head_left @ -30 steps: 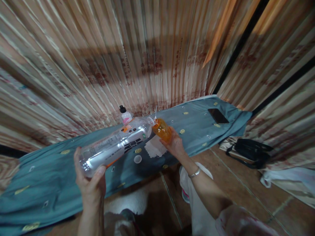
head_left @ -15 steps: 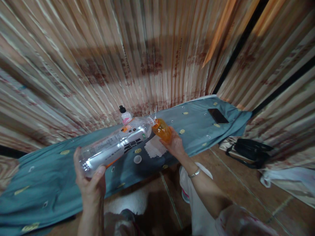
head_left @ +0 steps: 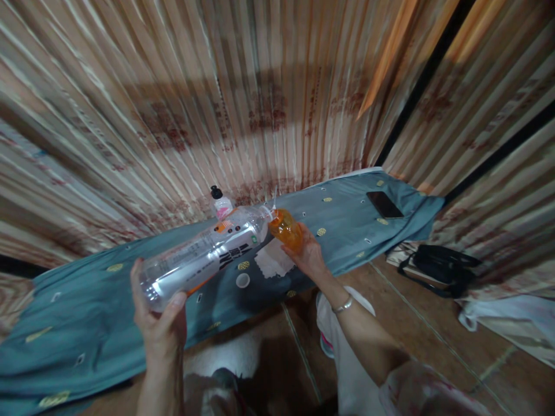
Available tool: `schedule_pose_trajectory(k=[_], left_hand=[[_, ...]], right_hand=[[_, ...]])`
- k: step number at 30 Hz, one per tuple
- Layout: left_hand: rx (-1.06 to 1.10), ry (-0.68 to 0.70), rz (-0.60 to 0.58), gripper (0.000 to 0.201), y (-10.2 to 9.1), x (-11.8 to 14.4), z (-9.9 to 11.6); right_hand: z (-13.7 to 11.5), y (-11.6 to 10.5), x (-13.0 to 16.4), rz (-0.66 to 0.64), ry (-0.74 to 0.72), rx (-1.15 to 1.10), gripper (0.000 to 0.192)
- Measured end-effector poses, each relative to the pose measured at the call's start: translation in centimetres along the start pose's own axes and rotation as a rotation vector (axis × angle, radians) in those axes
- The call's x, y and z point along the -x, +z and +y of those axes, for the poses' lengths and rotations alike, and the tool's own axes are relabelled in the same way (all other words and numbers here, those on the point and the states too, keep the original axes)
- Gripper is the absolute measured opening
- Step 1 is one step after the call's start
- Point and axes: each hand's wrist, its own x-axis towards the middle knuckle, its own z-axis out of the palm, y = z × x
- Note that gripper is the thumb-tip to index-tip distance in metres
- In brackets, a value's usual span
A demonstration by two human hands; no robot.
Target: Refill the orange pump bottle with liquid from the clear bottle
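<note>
Crowded middle of the ledge, open cloth to either side

The left hand point(head_left: 159, 323) held a tilted clear bottle point(head_left: 203, 257) whose neck met the orange bottle point(head_left: 285, 229) in the right hand point(head_left: 309, 254), and together they barred the way across the centre of the blue cloth point(head_left: 87, 323). Just behind them a small black-capped bottle point(head_left: 220, 202) stood against the striped curtain point(head_left: 260, 86), which closed off the far side. Below the bottles lay a white paper point(head_left: 273, 261) and a small white cap point(head_left: 242, 281). The near left stretch of cloth lay open; to the right it was open as far as the dark phone point(head_left: 384, 204). On the floor at right, a black bag point(head_left: 442, 266) blocked the corner.
</note>
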Motion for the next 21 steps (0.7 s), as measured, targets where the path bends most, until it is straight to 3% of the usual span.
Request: schedule_pose_trajectory(k=[21], left_hand=[[-0.093, 0.014, -0.045, 0.093, -0.32, 0.16, -0.22]], right_hand=[[0.08, 0.19, 0.12, 0.009, 0.010, -0.011, 0.082]])
